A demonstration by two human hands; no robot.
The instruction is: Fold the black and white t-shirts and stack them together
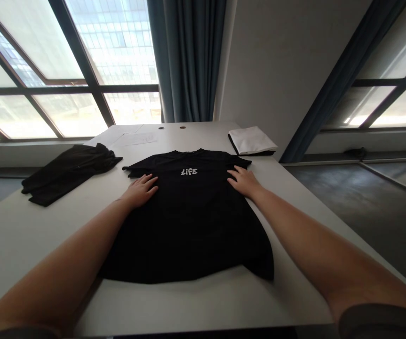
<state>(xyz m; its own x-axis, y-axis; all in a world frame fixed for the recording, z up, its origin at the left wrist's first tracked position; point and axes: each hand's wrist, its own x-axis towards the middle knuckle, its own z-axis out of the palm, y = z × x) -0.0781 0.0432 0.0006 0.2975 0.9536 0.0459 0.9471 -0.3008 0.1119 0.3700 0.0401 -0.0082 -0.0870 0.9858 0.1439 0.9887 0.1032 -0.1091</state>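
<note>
A black T-shirt lies spread out on the white table, its neckline at the far side and its hem towards me. White lettering shows on its upper chest. My left hand rests on the shirt's left side just below the sleeve, fingers spread. On the opposite side, my right hand lies near the right sleeve with its fingers stretched out over the cloth. Both palms face down, and neither hand grips the fabric. The hem's right corner hangs a little lower than the rest.
A dark garment lies loosely folded at the left of the white table. At the back right, a folded white cloth sits on a black one. A paper sheet lies at the back left. Windows and a blue curtain stand behind.
</note>
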